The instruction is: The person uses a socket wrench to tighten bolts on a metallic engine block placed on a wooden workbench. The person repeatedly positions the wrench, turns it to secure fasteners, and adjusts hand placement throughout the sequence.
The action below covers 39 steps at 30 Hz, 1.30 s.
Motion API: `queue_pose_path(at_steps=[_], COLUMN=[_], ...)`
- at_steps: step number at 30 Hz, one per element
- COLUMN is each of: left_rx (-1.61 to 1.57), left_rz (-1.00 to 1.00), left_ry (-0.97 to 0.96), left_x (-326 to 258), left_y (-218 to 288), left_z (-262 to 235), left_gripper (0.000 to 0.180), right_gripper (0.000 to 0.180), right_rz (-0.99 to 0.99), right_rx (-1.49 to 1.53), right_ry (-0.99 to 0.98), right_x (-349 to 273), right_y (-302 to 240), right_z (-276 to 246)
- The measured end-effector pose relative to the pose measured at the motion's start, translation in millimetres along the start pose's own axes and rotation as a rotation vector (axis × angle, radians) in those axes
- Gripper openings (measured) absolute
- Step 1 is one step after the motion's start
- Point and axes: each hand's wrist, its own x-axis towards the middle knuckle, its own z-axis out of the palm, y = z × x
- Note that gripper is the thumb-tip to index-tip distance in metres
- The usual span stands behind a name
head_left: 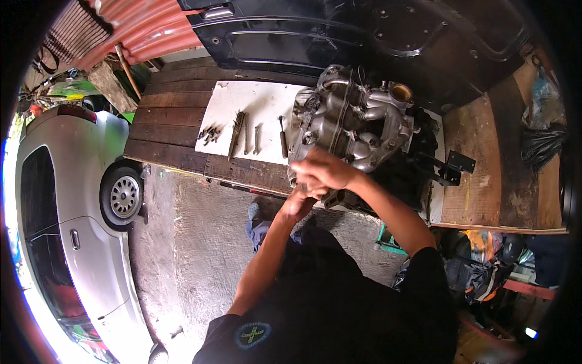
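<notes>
A grey metal engine (330, 115) with cast intake pipes lies on the bench. At its near left edge my two hands come together. My right hand (327, 168) is on top, its fingers bent closed and slightly blurred. Just below it, my left hand (298, 203) is closed too, partly covered by the right. Whatever either hand grips is hidden between them. Left of the engine, a white board (224, 100) carries a wire brush (236, 134), a wrench (245, 136), a shorter wrench (256, 141), a dark-handled ratchet (282, 136) and several small bolts (209, 134).
The wooden bench (160, 121) ends at a front edge before me. A black vehicle panel (273, 30) stands behind it. A black metal bracket (451, 168) sits right of the engine. To the left is a silver car (85, 200); bags (485, 255) are stacked below the bench at right.
</notes>
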Motion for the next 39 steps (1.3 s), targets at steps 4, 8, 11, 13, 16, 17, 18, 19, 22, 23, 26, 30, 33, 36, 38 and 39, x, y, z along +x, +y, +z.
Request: queue_pose_path(at_steps=[4,8,11,13,16,17,18,19,22,23,26,30,33,36,38,39], left_rx=[-0.113,-0.021,-0.102,-0.038,-0.006,-0.016,-0.029,-0.043,-0.092,-0.113,-0.110,-0.106,-0.090,-0.096,-0.065,-0.064], left_rz=[0.062,-0.115,-0.189,0.024,-0.095,-0.087,-0.080,-0.079,-0.086,-0.094,-0.119,-0.150,-0.099,-0.110,-0.131,-0.125], left_ry=[-0.007,-0.090,-0.042,-0.127,0.060,0.115,0.167,0.157,0.129,0.116,0.106,0.103,0.076,0.078,0.085,0.087], left_x=[-3,-4,-7,-3,1,1,-1,1,6,6,10,5,-1,-2,-4,-3], left_y=[-11,-1,0,-5,6,7,8,5,-2,0,11,2,15,12,13,14], left_z=[-12,-14,-17,-10,5,9,15,12,7,12,9,-5,22,18,22,23], left_gripper=[0.028,0.030,0.026,0.022,0.034,0.036,0.037,0.037,0.038,0.038,0.036,0.034,0.033,0.034,0.034,0.033], right_gripper=[0.052,0.055,0.058,0.057,0.049,0.048,0.048,0.047,0.037,0.035,0.033,0.033,0.029,0.022,0.021,0.022], right_rz=[0.020,0.339,0.106,-0.049,-0.298,-0.392,-0.483,-0.576,-0.931,-0.893,-0.898,-0.852,-0.793,-0.701,-0.650,-0.719], right_rx=[-0.252,-0.109,-0.251,-0.329,-0.229,-0.341,-0.458,-0.580,-1.110,-1.187,-1.188,-1.177,-1.175,-1.176,-1.213,-1.215], right_ry=[0.025,-0.055,-0.016,0.145,0.593,0.768,0.944,1.122,1.169,1.196,1.189,1.182,1.164,1.120,1.114,1.171], right_x=[2,5,0,-10,-43,-51,-59,-66,-44,-36,-30,-29,-29,-33,-36,-33], right_y=[40,67,49,23,47,61,73,83,101,103,106,114,115,116,110,106], right_z=[-7,-11,1,10,0,3,10,14,24,22,14,16,18,20,20,24])
